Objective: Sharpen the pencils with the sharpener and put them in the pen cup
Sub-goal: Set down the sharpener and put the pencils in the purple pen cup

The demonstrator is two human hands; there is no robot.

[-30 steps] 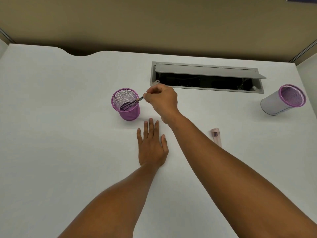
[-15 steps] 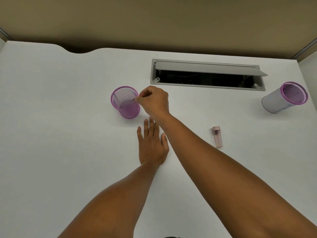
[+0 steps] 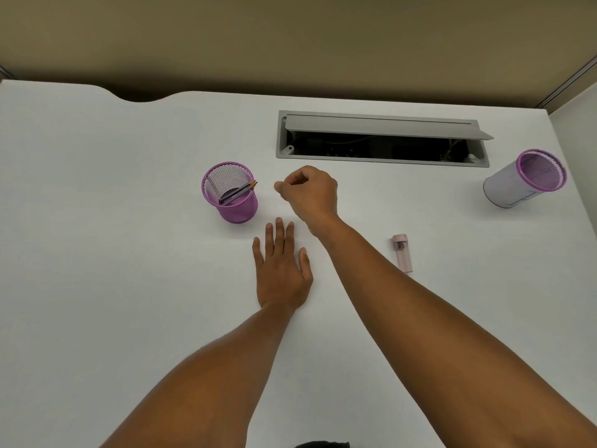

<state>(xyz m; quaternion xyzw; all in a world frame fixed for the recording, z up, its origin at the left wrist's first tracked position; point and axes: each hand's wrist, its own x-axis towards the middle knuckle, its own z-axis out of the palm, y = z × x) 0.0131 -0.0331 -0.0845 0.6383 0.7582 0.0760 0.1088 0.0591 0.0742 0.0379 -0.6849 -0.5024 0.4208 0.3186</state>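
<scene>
Pencils (image 3: 237, 194) lean tips-up inside the purple mesh pen cup (image 3: 230, 192), right hand (image 3: 310, 194) loosely curled and empty just beside it, left hand (image 3: 281, 268) flat on desk (image 3: 97, 253), sharpener (image 3: 402, 252) lying idle, so task looks nearly done.

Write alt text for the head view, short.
Two pencils lean in an upright purple mesh pen cup on a white desk; the right hand hovers beside it, fingers loosely curled and empty. The left hand lies flat; a pink sharpener and a second cup sit to the right.
</scene>
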